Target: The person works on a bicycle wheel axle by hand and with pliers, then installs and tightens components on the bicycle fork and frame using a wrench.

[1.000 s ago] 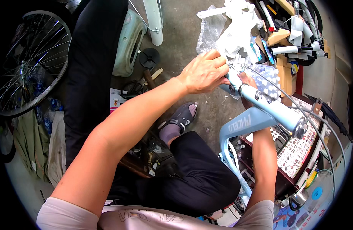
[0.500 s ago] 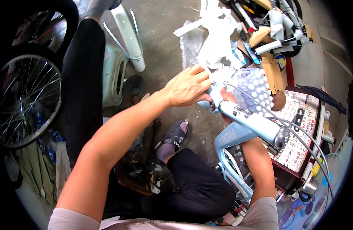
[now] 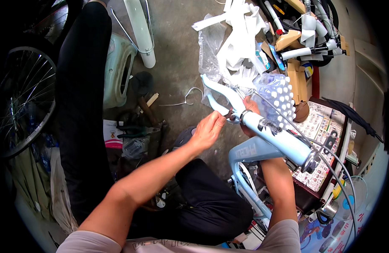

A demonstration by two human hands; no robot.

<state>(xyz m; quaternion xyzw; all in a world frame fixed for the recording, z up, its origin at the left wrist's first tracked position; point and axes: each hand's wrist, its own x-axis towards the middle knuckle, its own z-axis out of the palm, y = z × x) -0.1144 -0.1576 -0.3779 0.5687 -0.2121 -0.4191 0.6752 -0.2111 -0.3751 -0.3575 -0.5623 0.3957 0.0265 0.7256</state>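
A light blue bicycle frame [image 3: 255,152] slants across in front of me, with its fork [image 3: 228,95] pointing away to the upper left. My right hand [image 3: 250,110] reaches behind the head tube [image 3: 279,137] and grips the fork near its crown, partly hidden by the tube. Close to the base of the nearer fork leg, my left hand [image 3: 209,130] has its fingers curled together; what they hold, if anything, is hidden. Dark cables [image 3: 287,120] loop from beside the fork toward the lower right.
Wheels [image 3: 27,99] and a pale green plastic jug [image 3: 118,74] stand left. Pliers [image 3: 133,131] and a bent wire [image 3: 187,98] lie on the floor. White wrapping [image 3: 236,42] and bubble wrap [image 3: 274,99] spread beyond the fork. A printed-top box [image 3: 319,168] stands right.
My left hand has drawn back toward me from over the fork, uncovering its legs. My right hand keeps its place on the fork. The whole view has shifted slightly.
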